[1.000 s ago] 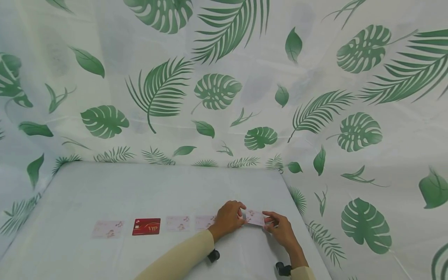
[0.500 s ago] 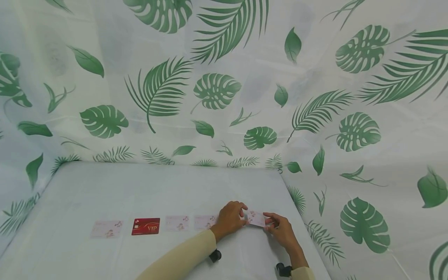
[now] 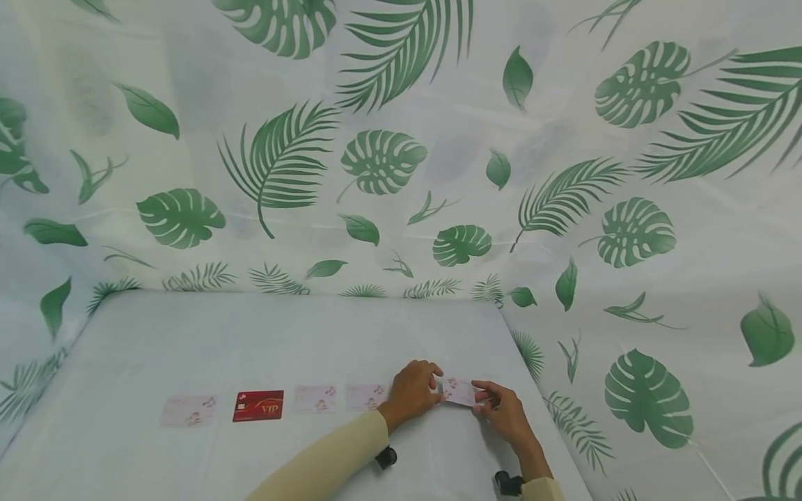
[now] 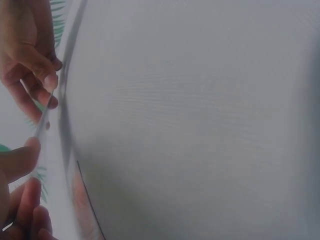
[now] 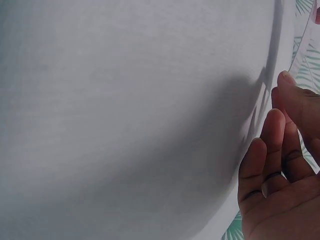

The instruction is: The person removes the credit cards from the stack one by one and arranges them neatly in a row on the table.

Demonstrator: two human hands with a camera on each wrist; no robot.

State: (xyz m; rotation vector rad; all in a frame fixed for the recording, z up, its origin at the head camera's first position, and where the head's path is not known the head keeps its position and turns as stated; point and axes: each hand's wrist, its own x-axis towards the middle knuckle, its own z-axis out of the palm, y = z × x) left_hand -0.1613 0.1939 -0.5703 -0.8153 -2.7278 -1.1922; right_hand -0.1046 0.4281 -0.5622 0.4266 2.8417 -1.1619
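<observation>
Between both hands a pale pink card with a reddish flower print (image 3: 458,391) is held above the right part of the table. The left hand (image 3: 413,394) pinches its left edge. At the opposite edge, thumb and fingers of the right hand (image 3: 503,413) pinch it. In the left wrist view the card (image 4: 43,122) appears nearly edge-on, right hand (image 4: 30,55) above and left hand (image 4: 22,185) below. The right wrist view catches the right hand (image 5: 282,150) and a thin strip of the card (image 5: 302,46).
On the white table (image 3: 282,341) lies a row: a pale pink card (image 3: 189,410), a red VIP card (image 3: 258,406), then two more pale cards, one (image 3: 315,399) beside the other (image 3: 363,396). A leaf-printed curtain (image 3: 388,209) hangs behind and to the right.
The left hand and the card have shifted slightly right since the first frame. The head view has turned a little. Both hands keep their hold.
</observation>
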